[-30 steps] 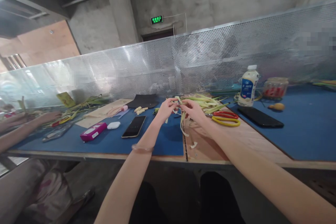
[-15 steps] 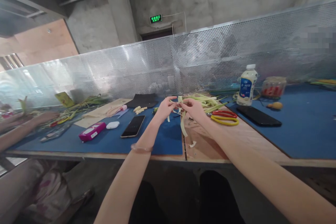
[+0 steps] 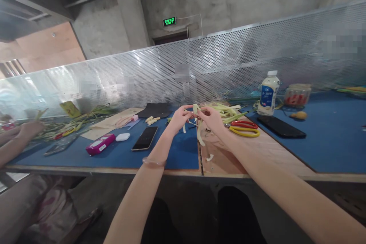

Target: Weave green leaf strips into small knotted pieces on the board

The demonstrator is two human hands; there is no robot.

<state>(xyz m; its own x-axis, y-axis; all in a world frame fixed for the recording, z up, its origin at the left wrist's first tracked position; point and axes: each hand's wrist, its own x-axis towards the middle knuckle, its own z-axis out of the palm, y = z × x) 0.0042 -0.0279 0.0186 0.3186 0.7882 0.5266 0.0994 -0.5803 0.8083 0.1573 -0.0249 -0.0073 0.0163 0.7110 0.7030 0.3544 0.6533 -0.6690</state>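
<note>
Both hands meet over the seam between the blue mat and the bare wood, holding a pale green leaf strip [image 3: 201, 136] whose loose ends hang down. My left hand [image 3: 181, 117] pinches it from the left, with a bracelet on that wrist. From the other side, the fingers of my right hand [image 3: 210, 117] close on the same strip. Just behind lies a pile of pale green leaf strips [image 3: 225, 111]. Scissors [image 3: 244, 128] with one red and one yellow handle rest right of my right hand. A small white scrap [image 3: 210, 158] lies on the wood below.
Left of me are a phone [image 3: 145, 138], a white case [image 3: 122, 137], a magenta box [image 3: 100, 144] and pale folded pieces [image 3: 152, 120]. To the right stand a bottle [image 3: 268, 93], a jar [image 3: 297, 95] and a black phone [image 3: 281, 126]. A co-worker's hand [image 3: 30, 129] is at far left.
The strip has shifted slightly between my fingers, and its upper loop now folds over more. The co-worker's hands at far left have drawn back to the left.
</note>
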